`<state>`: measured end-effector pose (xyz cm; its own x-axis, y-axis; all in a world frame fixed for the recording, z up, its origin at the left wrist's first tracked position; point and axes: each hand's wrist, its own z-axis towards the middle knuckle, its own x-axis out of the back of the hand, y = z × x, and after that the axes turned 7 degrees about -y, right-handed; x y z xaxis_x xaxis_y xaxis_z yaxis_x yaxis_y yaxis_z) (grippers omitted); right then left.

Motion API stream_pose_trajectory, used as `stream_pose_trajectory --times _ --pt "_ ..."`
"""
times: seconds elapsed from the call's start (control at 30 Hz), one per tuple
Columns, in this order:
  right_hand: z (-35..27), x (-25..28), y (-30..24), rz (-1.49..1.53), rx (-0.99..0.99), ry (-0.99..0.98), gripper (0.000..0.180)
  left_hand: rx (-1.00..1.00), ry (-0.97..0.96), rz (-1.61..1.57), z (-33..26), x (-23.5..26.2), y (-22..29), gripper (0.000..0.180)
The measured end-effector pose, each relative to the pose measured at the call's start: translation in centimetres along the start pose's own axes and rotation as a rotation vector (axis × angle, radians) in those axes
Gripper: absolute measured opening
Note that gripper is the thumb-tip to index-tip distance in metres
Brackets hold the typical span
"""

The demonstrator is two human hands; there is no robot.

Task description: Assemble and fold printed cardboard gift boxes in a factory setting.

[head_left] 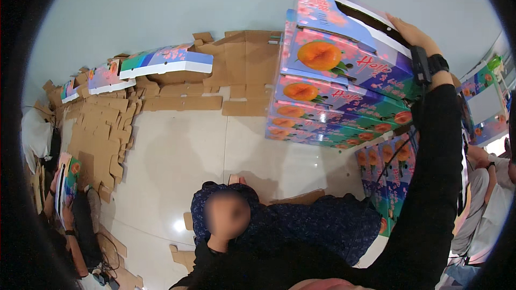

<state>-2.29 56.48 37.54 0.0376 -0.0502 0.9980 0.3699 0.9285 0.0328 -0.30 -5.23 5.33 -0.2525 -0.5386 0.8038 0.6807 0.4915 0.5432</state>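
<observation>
My right hand (413, 33) lies along the far right edge of the topmost fruit carton (344, 27), its fingers stretched out against it. A dark band with a small device is around that wrist. The colourful carton, printed with an orange fruit, has an open slot along its top and sits on several similar stacked cartons (322, 110). My left hand (228, 214) is over my dark blue patterned clothing (312, 225), near my knee. A blur covers most of it, so its fingers cannot be made out.
Flattened brown cardboard (99, 134) covers the floor at the left. Partly folded printed cartons (166, 62) lie along the wall. More cartons (387, 166) stand beside my right arm. At the far left a person's hands hold a printed carton (69, 180). Another person (486, 193) sits at the right.
</observation>
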Motion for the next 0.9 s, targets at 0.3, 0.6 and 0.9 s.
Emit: stream_pose_trajectory --times 0.3,0.6,0.9 --pt "-1.1 -0.1 -5.2 0.238 -0.19 -0.012 0.091 0.008 0.023 0.008 -0.6 -0.4 -0.6 0.009" --pt "0.7 3.8 -11.7 0.265 -0.019 0.536 0.079 -0.024 0.034 0.004 -1.1 -0.5 -0.9 0.009" --pt "6.1 -1.3 -20.2 0.156 -0.151 0.172 0.104 -0.011 0.023 0.008 -1.1 -0.4 -0.6 0.01"
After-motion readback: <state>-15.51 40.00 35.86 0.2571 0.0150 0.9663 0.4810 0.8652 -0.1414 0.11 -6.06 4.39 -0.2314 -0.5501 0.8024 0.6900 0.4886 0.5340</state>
